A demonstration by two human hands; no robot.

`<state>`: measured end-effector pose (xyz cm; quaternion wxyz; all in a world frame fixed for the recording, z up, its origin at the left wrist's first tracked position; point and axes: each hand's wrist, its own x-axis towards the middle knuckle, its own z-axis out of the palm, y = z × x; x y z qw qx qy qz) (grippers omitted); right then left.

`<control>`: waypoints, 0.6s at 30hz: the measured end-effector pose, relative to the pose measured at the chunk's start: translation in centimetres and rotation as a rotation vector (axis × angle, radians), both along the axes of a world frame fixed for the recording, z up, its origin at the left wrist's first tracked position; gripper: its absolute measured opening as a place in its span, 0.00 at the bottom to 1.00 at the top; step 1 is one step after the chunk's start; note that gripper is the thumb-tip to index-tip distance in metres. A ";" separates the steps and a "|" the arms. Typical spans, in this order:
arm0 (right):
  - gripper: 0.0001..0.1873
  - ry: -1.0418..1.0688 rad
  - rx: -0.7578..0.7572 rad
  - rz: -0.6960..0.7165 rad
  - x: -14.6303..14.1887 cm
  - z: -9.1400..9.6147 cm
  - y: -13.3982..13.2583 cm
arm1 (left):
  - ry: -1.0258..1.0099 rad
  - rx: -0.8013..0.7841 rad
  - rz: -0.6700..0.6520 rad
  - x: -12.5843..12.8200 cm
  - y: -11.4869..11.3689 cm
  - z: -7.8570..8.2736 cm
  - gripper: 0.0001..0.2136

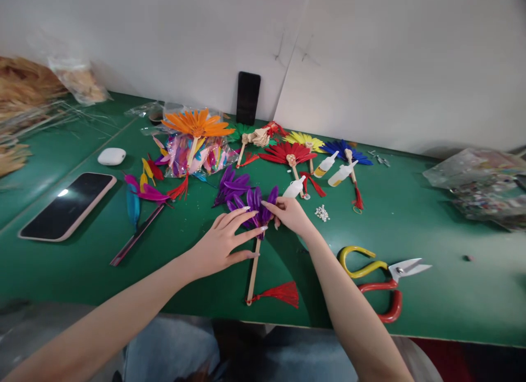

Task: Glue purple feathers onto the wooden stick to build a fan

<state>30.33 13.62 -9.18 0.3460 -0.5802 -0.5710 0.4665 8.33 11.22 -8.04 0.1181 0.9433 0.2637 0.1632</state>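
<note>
A half-built fan of purple feathers [255, 202] lies on the green table [431, 283], fixed to a wooden stick [253, 272] with a red tassel [281, 292] at its near end. My left hand [224, 241] rests on the feathers with its fingers spread, pressing them flat. My right hand [290, 212] pinches the rightmost purple feather at its edge. A loose pile of purple feathers [230, 184] sits just behind the fan. A small white glue bottle [295, 188] lies right beyond my right hand.
Scissors with yellow and red handles [380, 275] lie to the right. Finished feather fans: orange [197, 124], red [287, 153], yellow [304, 140], blue [345, 149]. A phone [68, 205] and white case [111, 156] lie left. Loose feathers [142, 190], white beads [321, 212], a dark phone [248, 97] against the wall.
</note>
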 end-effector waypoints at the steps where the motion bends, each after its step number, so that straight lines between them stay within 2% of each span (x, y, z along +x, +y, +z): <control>1: 0.21 -0.007 0.002 -0.005 0.0 0.0 0.0 | 0.013 0.000 -0.005 0.0 0.0 -0.1 0.23; 9: 0.23 -0.012 -0.001 -0.028 -0.1 -0.4 0.2 | 0.048 0.003 0.002 -0.1 0.1 -0.7 0.29; 18: 0.23 -0.015 -0.008 0.005 -0.2 0.0 0.2 | 0.042 -0.004 -0.003 0.1 0.0 -0.5 0.29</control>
